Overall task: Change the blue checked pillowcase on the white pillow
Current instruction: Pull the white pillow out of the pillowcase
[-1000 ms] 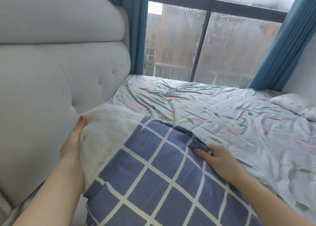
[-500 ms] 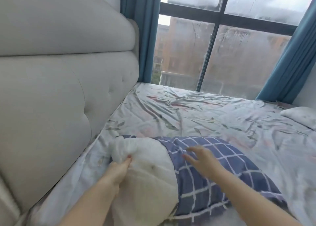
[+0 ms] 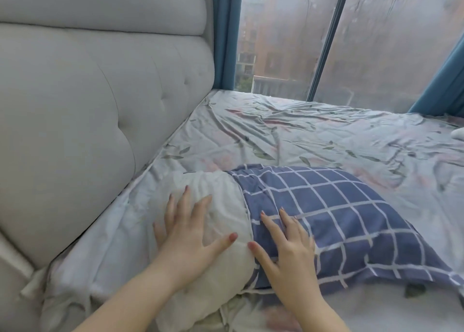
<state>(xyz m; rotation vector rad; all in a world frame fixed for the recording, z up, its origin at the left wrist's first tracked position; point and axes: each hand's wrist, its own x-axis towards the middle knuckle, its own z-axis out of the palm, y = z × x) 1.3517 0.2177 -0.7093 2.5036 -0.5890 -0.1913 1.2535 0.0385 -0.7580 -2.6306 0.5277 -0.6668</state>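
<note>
The white pillow [image 3: 216,201] lies on the bed near the headboard, its left end bare. The blue checked pillowcase [image 3: 339,216] covers its right part, with the case's open edge bunched across the middle. My left hand [image 3: 187,233] rests flat on the bare white end with fingers spread. My right hand [image 3: 286,246] lies flat on the pillowcase just right of its open edge, fingers straight. Neither hand grips anything.
A padded grey headboard [image 3: 88,105] rises on the left. The floral bedsheet [image 3: 326,136] stretches to a large window [image 3: 376,35] with blue curtains [image 3: 226,30]. A second white pillow [image 3: 458,134] peeks in at the right edge.
My left hand has let go of the pillow's corner and now lies flat on it. The right hand came down onto the pillowcase. The pillow settled flat on the bed.
</note>
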